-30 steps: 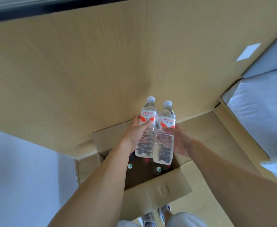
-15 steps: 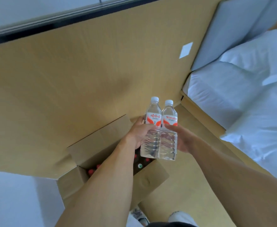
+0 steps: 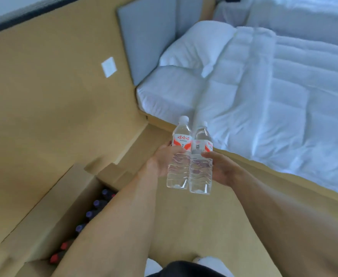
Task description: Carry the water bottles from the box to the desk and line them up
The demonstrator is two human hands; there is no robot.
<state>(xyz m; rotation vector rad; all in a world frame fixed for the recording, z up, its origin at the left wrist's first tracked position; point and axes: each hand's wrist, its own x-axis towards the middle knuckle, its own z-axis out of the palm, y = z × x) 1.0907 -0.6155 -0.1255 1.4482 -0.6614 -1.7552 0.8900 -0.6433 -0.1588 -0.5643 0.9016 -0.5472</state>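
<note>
Head view, taking the cardboard box (image 3: 50,214) as landmark. Two clear water bottles, upright and touching side by side, held up in the air well above and to the right of the box, no longer over its opening as a second ago. Left bottle (image 3: 179,156) gripped by the left hand (image 3: 162,162), fingers curled round the ribbed body just under the red-and-white label. Right bottle (image 3: 201,162) held by the right hand (image 3: 222,170), thumb laid across its front below the label; the other fingers hidden behind the bottle, so cannot tell how those lie. Both white caps on, both bottles looking full.

Box now down at lower left, flaps open, with dark bottle caps (image 3: 98,204) in blue, purple and red showing inside: more drinks left there, though whether any are water cannot be told. Right of the box, beyond the bottles, a bed with white duvet (image 3: 274,100) and pillow (image 3: 196,47), grey headboard (image 3: 146,35) against the tan wall. White switch plate (image 3: 109,66) on the wall above the box.

Changed since half a second ago: view swung rightward, box slid toward the lower left corner, bed filling far more of the frame. Likely meaning: pick-up done, turning away and carrying now under way. No desk in sight yet, so setting down and lining up not yet done.
</note>
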